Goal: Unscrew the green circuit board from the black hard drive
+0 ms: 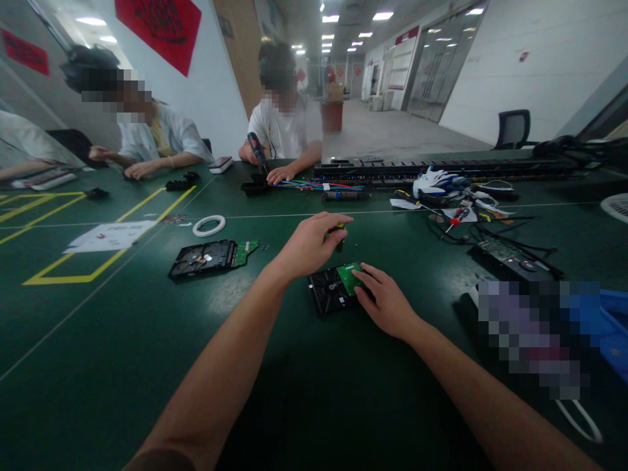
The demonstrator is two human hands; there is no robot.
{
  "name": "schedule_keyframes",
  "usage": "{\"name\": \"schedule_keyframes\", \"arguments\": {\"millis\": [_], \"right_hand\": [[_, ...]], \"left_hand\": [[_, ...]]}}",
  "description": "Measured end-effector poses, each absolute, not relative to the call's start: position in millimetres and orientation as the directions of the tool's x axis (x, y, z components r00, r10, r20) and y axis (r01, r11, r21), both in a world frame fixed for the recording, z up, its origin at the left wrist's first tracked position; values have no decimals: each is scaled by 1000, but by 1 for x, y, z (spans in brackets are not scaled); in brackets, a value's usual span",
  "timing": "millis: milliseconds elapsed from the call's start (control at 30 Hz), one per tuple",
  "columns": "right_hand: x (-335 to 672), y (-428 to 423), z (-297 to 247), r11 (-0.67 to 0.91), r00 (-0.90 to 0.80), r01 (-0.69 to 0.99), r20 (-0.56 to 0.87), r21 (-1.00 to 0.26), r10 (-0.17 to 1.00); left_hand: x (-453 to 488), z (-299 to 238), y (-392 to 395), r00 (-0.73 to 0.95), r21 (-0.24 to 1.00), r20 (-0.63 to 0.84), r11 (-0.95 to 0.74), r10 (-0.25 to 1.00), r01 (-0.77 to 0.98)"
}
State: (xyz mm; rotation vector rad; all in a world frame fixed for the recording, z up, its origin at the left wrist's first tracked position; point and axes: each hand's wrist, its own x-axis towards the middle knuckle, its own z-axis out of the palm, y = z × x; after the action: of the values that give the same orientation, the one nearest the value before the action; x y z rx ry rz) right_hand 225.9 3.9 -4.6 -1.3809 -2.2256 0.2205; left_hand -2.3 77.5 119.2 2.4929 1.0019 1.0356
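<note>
A black hard drive (326, 294) with a green circuit board (347, 280) lies on the green table in front of me. Closed round a small yellow and black screwdriver (339, 229), my left hand (314, 243) is above the drive's far edge. The screwdriver stands roughly upright; its tip is too fine to make out. My right hand (385, 299) rests its fingertips on the circuit board at the drive's right side, holding no tool. Off to the left sits a second hard drive (203, 258), its green board (245, 251) sticking out, with tiny screws (265, 247) beside it.
A white ring of tape (209, 226) and paper sheets (108, 236) lie left. Cables, gloves (436, 182), a red screwdriver (458, 216) and another drive (517, 257) crowd the right. Opposite, a person (284, 124) holds a power screwdriver (257, 149); another person (157, 131) sits further left.
</note>
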Motion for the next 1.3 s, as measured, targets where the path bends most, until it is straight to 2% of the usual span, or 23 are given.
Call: {"name": "schedule_keyframes", "arguments": {"millis": [233, 533, 800, 1300], "right_hand": [[226, 4, -5, 478, -353, 779, 347, -406, 869], [225, 3, -3, 467, -355, 792, 327, -392, 876], [227, 4, -6, 476, -350, 775, 344, -416, 871], [226, 5, -6, 473, -355, 788, 336, -394, 872]], "left_hand": [[-3, 121, 76, 479, 464, 511, -698, 714, 545], [-2, 115, 79, 520, 558, 514, -726, 682, 402], [-4, 119, 78, 504, 483, 528, -730, 683, 483], [-1, 123, 73, 489, 494, 510, -706, 708, 507]]}}
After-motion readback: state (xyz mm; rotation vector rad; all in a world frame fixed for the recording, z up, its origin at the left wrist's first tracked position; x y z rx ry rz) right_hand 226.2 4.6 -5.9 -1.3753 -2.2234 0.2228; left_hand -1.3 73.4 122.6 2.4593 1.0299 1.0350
